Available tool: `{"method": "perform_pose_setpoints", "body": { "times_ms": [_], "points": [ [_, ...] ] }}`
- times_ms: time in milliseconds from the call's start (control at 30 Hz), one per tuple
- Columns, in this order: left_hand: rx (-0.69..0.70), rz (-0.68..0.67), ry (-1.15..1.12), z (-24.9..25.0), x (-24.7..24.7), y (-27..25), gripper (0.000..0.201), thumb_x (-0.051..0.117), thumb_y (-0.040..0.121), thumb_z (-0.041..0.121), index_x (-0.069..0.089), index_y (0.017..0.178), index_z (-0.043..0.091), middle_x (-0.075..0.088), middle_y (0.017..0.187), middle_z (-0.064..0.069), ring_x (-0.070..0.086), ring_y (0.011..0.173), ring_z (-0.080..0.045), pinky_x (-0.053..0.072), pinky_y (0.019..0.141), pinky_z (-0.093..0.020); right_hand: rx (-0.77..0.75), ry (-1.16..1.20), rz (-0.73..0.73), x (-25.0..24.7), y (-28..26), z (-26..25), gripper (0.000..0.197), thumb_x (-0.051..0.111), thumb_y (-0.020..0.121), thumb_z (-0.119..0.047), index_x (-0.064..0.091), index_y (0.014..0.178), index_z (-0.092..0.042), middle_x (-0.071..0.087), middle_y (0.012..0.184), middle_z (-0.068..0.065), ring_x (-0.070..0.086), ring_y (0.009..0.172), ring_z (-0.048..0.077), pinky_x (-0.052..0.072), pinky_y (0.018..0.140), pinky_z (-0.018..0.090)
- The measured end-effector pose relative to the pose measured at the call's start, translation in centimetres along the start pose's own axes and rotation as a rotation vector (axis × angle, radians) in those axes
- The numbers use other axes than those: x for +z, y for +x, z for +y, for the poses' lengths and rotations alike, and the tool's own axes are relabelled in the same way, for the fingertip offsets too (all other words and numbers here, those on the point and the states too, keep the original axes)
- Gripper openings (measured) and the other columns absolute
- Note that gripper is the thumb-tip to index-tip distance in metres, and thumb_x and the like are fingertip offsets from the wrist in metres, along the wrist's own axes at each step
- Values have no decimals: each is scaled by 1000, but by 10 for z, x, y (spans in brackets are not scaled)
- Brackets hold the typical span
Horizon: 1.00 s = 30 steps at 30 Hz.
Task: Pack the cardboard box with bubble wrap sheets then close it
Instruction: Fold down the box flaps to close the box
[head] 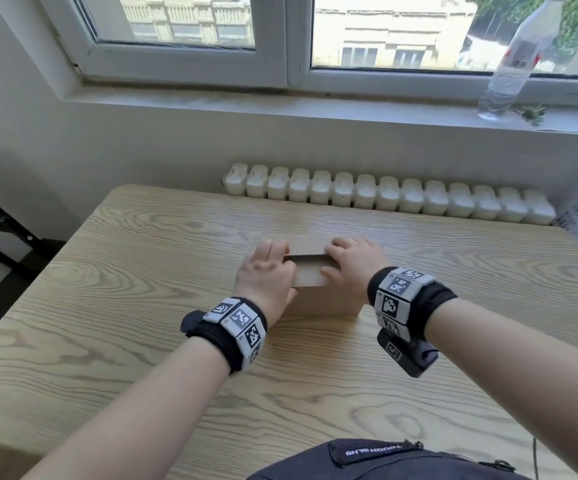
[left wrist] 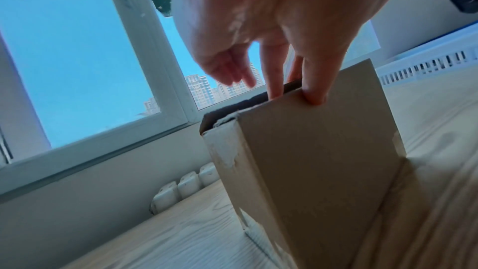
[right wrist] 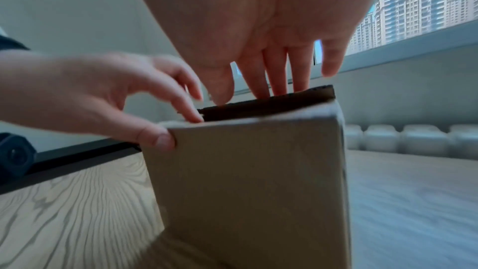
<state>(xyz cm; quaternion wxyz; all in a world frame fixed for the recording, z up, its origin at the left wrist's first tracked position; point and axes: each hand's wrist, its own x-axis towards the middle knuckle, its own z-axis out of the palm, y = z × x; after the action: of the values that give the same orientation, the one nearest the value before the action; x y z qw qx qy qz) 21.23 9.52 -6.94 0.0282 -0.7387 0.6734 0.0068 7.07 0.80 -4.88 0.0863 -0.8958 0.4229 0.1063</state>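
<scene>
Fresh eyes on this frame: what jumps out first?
Both hands on a small cardboard box mid-table: the left hand and right hand press its top flaps, with a dark gap showing between them. Marker-covered wristbands stand out on both wrists. On the sill at far right stands a clear plastic bottle.

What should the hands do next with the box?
Probably press the top flaps flat. The brown cardboard box stands on the pale wooden table, and a dark gap shows between its flaps. The left hand and right hand already rest on top, fingers at that gap.
</scene>
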Motion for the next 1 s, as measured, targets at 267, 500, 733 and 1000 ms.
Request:
{"method": "perform_pose_setpoints", "body": {
  "times_ms": [267,500,733,1000],
  "points": [
    [13,-128,-13,-4,9,10,70,46,93,47,19,149,14,17,159,-2,19,145,-18,19,116,-32,-42,-59,26,15,-1,0,50,38,96,-44,47,133,-11,44,137,1,38,129,21,34,102,34],
    [49,-183,59,-1,8,20,68,41,93,52,28,146,10,20,158,-8,19,145,-20,20,115,-33,-114,-144,-79,9,10,7,56,29,96,-49,48,136,-14,30,147,-2,22,141,17,19,116,35],
    [67,-202,96,0,13,20,64,39,95,49,29,146,10,16,159,-11,16,147,-22,17,117,-33,-113,-206,-166,17,0,7,73,23,95,-58,13,152,-13,-6,161,2,-5,149,18,3,122,37],
    [-16,-149,4,-2,17,7,61,34,97,48,20,149,18,10,161,0,8,148,-16,9,118,-41,-62,-129,-146,17,-3,6,68,37,94,-50,14,151,-19,-2,160,-8,-2,148,14,8,113,65]
  ]
}}
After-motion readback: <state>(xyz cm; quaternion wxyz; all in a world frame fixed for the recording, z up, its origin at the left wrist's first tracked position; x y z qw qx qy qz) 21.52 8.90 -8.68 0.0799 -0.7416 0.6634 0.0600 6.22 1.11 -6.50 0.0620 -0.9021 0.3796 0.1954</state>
